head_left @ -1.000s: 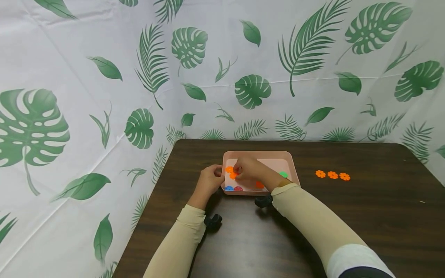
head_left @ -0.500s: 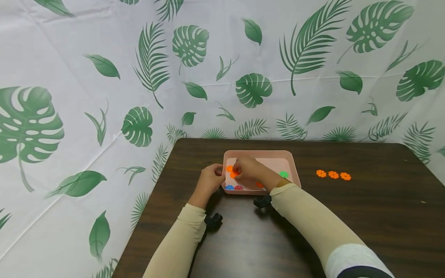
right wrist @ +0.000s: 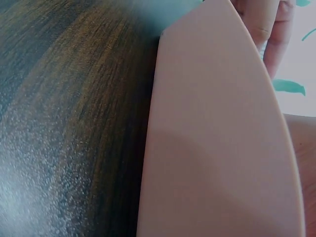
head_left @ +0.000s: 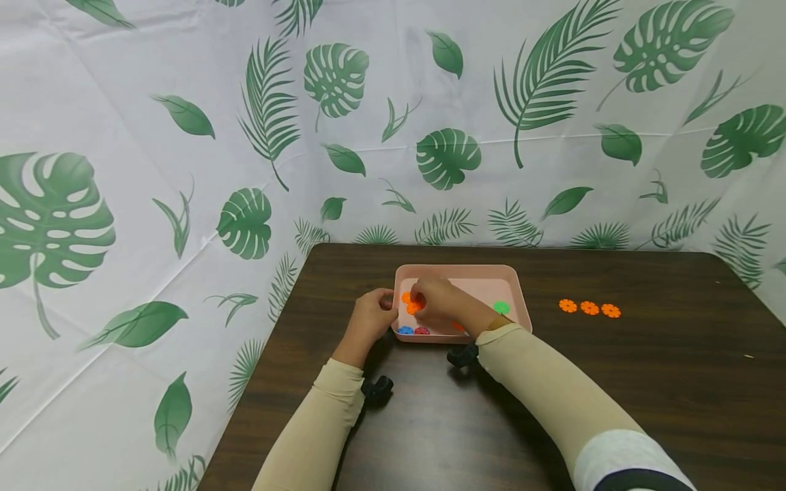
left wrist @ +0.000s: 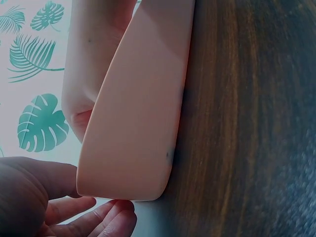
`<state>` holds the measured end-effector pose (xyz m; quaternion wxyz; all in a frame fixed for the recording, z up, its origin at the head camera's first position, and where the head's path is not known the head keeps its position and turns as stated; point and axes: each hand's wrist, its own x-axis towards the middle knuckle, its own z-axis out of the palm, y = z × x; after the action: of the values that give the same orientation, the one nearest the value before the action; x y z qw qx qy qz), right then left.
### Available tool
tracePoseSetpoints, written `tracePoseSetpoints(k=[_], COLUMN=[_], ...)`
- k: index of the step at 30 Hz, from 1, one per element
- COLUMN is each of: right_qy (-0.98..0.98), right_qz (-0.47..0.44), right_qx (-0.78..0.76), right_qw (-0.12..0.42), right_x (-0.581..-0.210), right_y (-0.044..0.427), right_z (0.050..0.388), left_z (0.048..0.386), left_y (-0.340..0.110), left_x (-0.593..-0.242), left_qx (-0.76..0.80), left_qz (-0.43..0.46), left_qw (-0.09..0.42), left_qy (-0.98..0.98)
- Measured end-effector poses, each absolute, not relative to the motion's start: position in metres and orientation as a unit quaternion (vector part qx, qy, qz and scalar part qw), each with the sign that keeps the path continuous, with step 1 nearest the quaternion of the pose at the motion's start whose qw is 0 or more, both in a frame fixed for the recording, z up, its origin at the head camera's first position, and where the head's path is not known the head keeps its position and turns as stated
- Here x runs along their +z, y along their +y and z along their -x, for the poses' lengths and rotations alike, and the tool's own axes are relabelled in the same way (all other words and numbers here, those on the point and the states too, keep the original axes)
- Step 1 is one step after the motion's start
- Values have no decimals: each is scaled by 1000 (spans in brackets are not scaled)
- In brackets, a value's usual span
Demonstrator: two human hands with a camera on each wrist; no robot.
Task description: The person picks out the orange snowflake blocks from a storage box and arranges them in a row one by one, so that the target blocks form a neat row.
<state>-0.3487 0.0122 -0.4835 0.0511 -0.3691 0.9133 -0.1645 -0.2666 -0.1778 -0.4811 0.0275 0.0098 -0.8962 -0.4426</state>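
Observation:
A shallow pink tray [head_left: 485,273] stands on the dark wooden table, with small flower-shaped plastic discs inside. My left hand [head_left: 370,319] holds the tray's left edge. In the left wrist view the thumb [left wrist: 57,178] lies at the rim and the fingertips press the outer wall. My right hand [head_left: 441,297] reaches into the tray and pinches at an orange flower-shaped disc [head_left: 414,309], its fingertips partly hidden. Another orange disc [head_left: 406,297] lies just behind. The right wrist view shows mostly the tray's near wall [right wrist: 212,128], with some fingers beyond it.
Near the tray's front wall lie a blue disc [head_left: 405,330] and a red disc [head_left: 421,331]. A green disc [head_left: 501,307] is at the tray's right. Several orange discs, among them a middle orange disc [head_left: 589,308], form a row on the table [head_left: 675,382] to the right.
Both hands stay in nearly the same place; the right fingers shift only slightly over the orange discs. The head view has tilted a little.

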Motion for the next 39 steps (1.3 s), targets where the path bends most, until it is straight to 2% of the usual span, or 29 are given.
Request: tracePoseSetpoints(k=[9, 15, 23, 32, 39], right_qy=[903, 915, 925, 944, 957], right_qz=[346, 306, 242, 158, 101], right_qx=[-246, -258, -292, -290, -271], right_qw=[65, 48, 23, -9, -27], right_x=[-471, -444, -429, -406, -417], right_y=[29, 68, 145, 238, 319], right_z=[351, 349, 358, 343, 330], left_z=[268, 270, 269, 269, 268], left_y=[-179, -178, -178, -177, -176], left_x=[-480, -479, -476, -476, -477], left_qx=[-447, -452, -451, -448, -447], left_qz=[-12, -21, -25, -24, -24], left_qw=[22, 20, 13, 18, 20], left_qy=[-894, -891, -892, -893, -894])
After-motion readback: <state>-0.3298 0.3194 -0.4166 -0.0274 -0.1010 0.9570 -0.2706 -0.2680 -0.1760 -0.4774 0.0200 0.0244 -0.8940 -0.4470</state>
